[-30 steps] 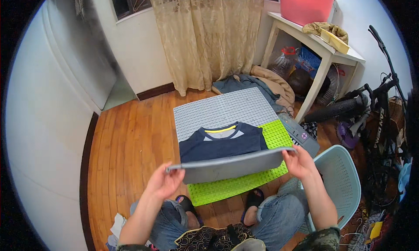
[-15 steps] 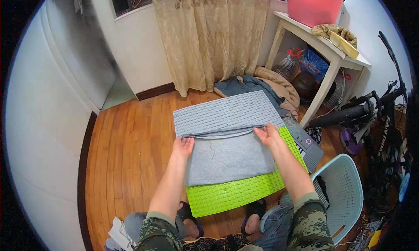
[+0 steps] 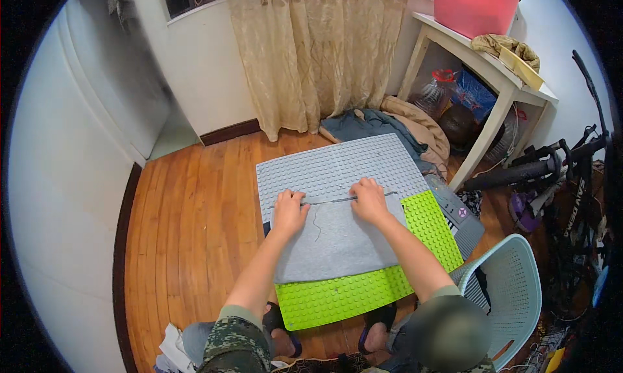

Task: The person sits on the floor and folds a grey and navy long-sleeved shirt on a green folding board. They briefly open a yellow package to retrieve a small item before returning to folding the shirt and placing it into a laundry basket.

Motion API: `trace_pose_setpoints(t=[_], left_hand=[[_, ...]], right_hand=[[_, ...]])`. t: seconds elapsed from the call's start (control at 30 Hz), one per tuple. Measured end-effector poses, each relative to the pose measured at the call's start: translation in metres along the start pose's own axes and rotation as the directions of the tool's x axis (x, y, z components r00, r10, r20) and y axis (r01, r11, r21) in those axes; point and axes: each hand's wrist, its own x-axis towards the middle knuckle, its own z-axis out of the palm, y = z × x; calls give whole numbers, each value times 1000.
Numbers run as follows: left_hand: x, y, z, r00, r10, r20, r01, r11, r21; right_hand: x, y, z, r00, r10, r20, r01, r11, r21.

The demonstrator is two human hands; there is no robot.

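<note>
Left side: wood floor [image 3: 195, 223], bare boards running under a studded grey board [image 3: 337, 168] laid flat. Left hand [image 3: 289, 211] is pressed palm-down on the near-left corner of the grey cloth [image 3: 337, 243], fingers spread flat, gripping nothing. That cloth lies folded over the middle of the boards, its far edge a straight seam between the two hands, a loose thread curling just below. Right hand [image 3: 370, 201] matches it on the other side, fingers flat and narrow along that edge. By my read, one fold is down and is being smoothed; whether more folds are left I cannot tell, though the cloth is a broad rectangle yet. A lime board [image 3: 428, 223] pokes out at the right and below. Further right: a pale chair [image 3: 513, 288], a white shelf [image 3: 493, 74], a bicycle [image 3: 571, 165].
</note>
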Motion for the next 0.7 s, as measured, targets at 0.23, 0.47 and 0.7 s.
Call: trace_pose_setpoints(t=[0.23,0.47,0.7], left_hand=[[25,-18,-19,931,-56,359,30,997,77],[21,-22,-13,971,7,237,-18,999,42],[0,4,18,980,-94,-174,55,975,-215]], right_hand=[[23,17,-33,868,214,449,-199,977,-81],[22,37,-40,902,200,382,-163,978,-127],[9,-13,14,999,-44,23,28,891,452]])
